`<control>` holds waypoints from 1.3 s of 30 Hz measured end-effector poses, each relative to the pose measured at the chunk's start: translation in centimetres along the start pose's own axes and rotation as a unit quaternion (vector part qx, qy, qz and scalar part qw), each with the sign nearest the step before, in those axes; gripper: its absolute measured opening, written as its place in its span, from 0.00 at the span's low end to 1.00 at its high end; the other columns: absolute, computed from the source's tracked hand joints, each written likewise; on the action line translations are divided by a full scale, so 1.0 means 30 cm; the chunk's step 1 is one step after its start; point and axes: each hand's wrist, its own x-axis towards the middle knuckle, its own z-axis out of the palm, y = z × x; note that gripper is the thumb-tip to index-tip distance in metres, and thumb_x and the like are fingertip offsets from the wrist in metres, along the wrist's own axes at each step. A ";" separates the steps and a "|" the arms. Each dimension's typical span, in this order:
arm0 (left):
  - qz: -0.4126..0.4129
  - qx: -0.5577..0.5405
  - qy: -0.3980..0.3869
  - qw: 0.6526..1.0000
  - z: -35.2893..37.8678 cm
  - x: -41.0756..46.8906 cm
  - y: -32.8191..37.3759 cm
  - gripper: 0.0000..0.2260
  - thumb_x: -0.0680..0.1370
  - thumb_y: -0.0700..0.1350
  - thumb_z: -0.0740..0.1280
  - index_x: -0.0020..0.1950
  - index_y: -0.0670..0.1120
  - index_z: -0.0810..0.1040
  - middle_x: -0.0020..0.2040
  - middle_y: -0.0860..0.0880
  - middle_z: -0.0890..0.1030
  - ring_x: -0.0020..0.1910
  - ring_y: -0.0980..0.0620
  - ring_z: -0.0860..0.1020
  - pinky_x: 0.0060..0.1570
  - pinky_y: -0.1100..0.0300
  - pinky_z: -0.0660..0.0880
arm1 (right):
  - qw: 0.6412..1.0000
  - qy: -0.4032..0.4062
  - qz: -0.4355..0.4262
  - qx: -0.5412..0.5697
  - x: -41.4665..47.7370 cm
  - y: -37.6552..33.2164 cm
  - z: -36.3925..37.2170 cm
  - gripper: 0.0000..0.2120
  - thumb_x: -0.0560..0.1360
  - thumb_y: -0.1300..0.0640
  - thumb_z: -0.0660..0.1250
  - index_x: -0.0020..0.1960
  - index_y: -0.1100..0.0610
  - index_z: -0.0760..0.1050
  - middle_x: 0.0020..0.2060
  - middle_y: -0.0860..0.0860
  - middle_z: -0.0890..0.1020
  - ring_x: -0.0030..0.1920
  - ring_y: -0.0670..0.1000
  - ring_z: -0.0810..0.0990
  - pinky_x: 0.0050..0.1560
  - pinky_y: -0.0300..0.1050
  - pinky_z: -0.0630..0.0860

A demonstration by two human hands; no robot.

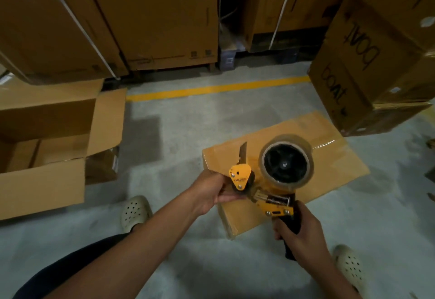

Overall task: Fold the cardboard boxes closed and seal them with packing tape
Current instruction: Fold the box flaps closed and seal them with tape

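tape dispenser (pixel 270 181) hides left hand (pixel 213 192) fingertips; right hand (pixel 300 230) covers handle.

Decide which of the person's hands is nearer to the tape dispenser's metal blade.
Left. The left hand holds the front end of the tape dispenser, just below the blade; the right hand grips the black handle at the opposite end, farther away.

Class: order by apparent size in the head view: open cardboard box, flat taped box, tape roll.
1. Open brown cardboard box.
2. Flat taped brown cardboard box, partly hidden.
3. Clear packing-tape roll, enlarged by nearness to the camera.
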 end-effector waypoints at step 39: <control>0.111 0.266 0.074 0.955 -0.454 0.633 0.185 0.07 0.72 0.26 0.69 0.38 0.36 0.81 0.32 0.42 0.80 0.29 0.51 0.77 0.34 0.59 0.79 | 0.961 -0.064 0.224 0.149 0.269 0.120 0.482 0.12 0.73 0.72 0.63 0.32 0.64 0.75 0.25 0.60 0.70 0.26 0.55 0.67 0.29 0.47 0.65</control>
